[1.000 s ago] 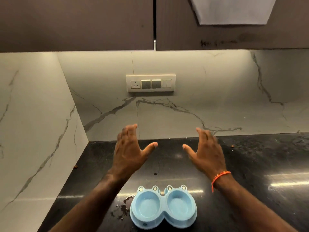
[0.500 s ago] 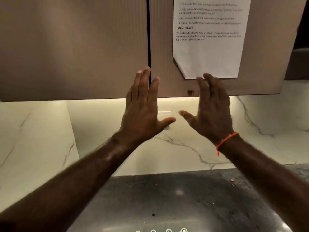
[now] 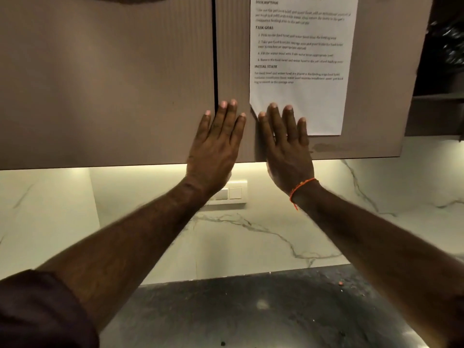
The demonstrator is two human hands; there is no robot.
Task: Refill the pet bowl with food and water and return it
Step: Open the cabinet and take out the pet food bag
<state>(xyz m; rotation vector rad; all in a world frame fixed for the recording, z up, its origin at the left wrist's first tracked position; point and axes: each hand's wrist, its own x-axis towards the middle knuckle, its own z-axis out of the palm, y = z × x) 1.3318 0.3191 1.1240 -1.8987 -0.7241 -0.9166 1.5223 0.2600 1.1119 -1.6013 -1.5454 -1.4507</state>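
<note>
Nearest us, a dark sleeve (image 3: pixel 42 312) covers our left upper arm, and the dark speckled countertop (image 3: pixel 263 312) runs below both forearms. Beyond it the marble backsplash (image 3: pixel 251 237) rises, with a white switch plate (image 3: pixel 234 193) partly hidden behind our left wrist. An orange thread (image 3: pixel 302 188) circles our right wrist. Farthest, our left hand (image 3: pixel 216 146) and right hand (image 3: pixel 286 149) lie raised side by side, fingers straight and holding nothing, against the brown cabinet doors (image 3: pixel 113 84). Our right fingertips (image 3: pixel 288 109) overlap the lower edge of a printed sheet (image 3: pixel 301 59). We cannot see the pet bowl from here.
</note>
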